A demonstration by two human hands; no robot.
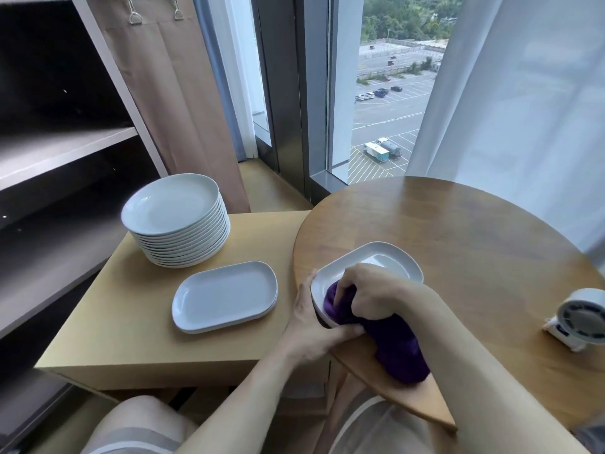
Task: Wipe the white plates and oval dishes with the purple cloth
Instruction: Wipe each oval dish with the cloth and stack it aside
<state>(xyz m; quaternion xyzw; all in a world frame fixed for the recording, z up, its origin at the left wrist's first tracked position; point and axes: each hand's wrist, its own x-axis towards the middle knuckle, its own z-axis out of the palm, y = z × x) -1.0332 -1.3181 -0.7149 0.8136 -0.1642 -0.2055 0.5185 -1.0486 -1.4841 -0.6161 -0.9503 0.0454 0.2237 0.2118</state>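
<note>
A white oval dish lies at the near left edge of the round wooden table. My left hand grips the dish's near left rim. My right hand holds the bunched purple cloth and presses it into the near end of the dish; the rest of the cloth trails over the table edge. On the lower square side table to the left stand a tall stack of round white plates and a short stack of oval dishes.
A small white fan sits at the right edge of the round table. A dark shelving unit fills the left. Brown and sheer curtains hang by the window behind. My knees are below the tables.
</note>
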